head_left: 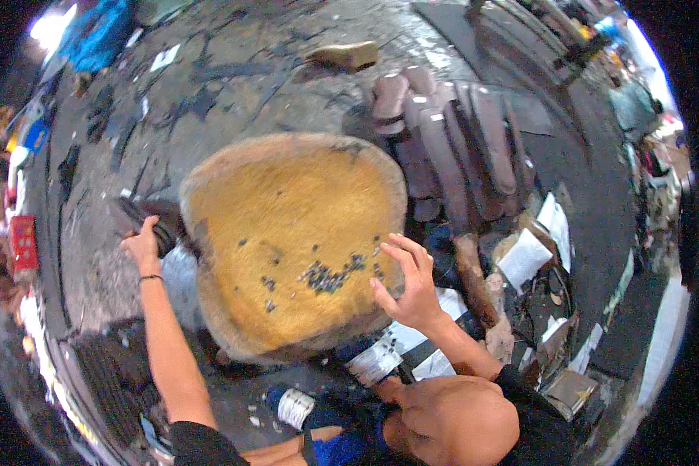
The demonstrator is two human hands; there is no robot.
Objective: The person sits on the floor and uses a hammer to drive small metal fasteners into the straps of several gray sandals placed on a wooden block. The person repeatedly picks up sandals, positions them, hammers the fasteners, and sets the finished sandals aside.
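A broad block with a worn yellow-brown top and rounded corners stands before me. Many small dark pieces, perhaps tacks, lie scattered on it, thickest near its right front. At the block's right edge, my right hand hovers with thumb and fingers apart, and I see nothing held in it. Left of the block, my left hand is closed on a dark, curved, sole-like piece. Its far part is blurred, and part of the grip is hidden.
Several long brown sole-shaped pieces are piled beyond the block's right side. A tan wedge-like piece lies on the cracked floor farther off. White papers and scraps clutter the right. My bare knee is close below my right forearm.
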